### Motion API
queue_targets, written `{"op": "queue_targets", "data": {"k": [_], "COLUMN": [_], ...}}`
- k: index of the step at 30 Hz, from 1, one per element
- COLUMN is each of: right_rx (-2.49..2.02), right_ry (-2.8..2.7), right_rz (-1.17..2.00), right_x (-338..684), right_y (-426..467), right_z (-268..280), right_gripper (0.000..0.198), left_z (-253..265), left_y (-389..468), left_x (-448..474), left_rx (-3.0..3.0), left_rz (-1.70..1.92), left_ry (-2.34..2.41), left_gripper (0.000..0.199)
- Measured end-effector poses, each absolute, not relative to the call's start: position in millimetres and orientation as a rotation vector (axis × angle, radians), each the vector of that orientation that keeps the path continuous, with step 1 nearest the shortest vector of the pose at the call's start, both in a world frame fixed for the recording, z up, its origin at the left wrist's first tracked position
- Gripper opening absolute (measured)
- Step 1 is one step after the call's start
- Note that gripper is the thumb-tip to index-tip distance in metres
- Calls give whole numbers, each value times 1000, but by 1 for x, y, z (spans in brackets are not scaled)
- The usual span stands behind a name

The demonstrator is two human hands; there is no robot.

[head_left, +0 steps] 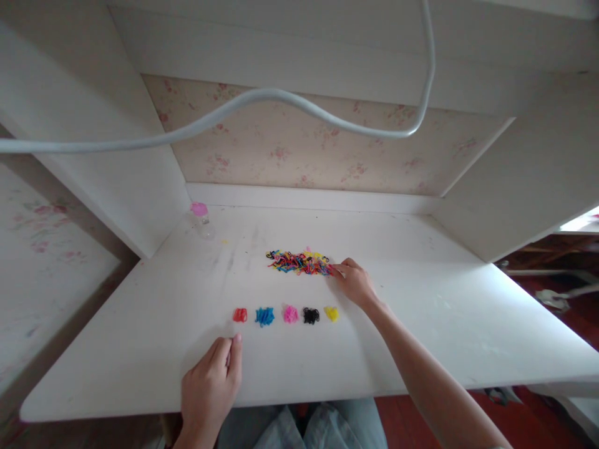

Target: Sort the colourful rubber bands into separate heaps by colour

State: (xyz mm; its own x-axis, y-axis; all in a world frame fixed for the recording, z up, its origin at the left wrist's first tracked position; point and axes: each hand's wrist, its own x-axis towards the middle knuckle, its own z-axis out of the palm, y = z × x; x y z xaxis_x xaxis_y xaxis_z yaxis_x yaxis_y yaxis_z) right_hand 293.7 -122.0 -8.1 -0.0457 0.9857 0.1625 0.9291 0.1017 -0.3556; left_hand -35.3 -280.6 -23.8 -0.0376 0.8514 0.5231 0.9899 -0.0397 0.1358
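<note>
A mixed heap of small coloured rubber bands (299, 262) lies on the white desk. At its right end is my right hand (354, 282), with its fingertips pinched on a rubber band at the heap's edge. Nearer to me runs a row of sorted piles: red bands (240, 315), blue bands (264, 316), pink bands (291, 313), black bands (311, 315) and yellow bands (332, 313). Below the red pile, my left hand (213, 374) rests closed on the desk, thumb against the curled index finger. Whatever it may hold is hidden.
A small clear bottle with a pink cap (199, 210) stands at the back left of the desk (444, 299). A white cable (281, 95) crosses the upper view. White side panels and a flowered back wall (299, 149) enclose the desk.
</note>
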Motion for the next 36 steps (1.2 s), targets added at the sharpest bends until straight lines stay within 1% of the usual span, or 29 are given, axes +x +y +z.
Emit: {"op": "queue_targets", "data": {"k": [8, 15, 21, 24, 27, 30, 36], "right_rx": [-1771, -1747, -1597, -1569, -1678, -1784, -1794], "right_ry": [-1709, -1486, -1588, -1653, -1671, -1801, -1892], "right_rz": [449, 543, 661, 613, 451, 317, 272], "right_x": [303, 306, 273, 266, 272, 282, 290], "right_y": [-118, -127, -165, -167, -146, -121, -104], "right_z": [-6, -8, 8, 11, 7, 1, -6], "right_gripper": [28, 44, 36, 34, 34, 31, 31], "left_z": [-25, -25, -24, -23, -22, -24, -25], "left_y": [-282, -280, -281, -282, -282, -281, -280], "left_x": [-36, -35, -33, -32, -32, -33, -33], "left_rx": [-1960, -1956, -1970, -1986, -1997, -1994, -1999], "left_rz": [-731, -732, -732, -726, -737, -748, -754], "left_ry": [-1952, -1960, -1988, -2004, -2007, -2008, -1992], "left_gripper": [29, 29, 30, 30, 30, 30, 32]}}
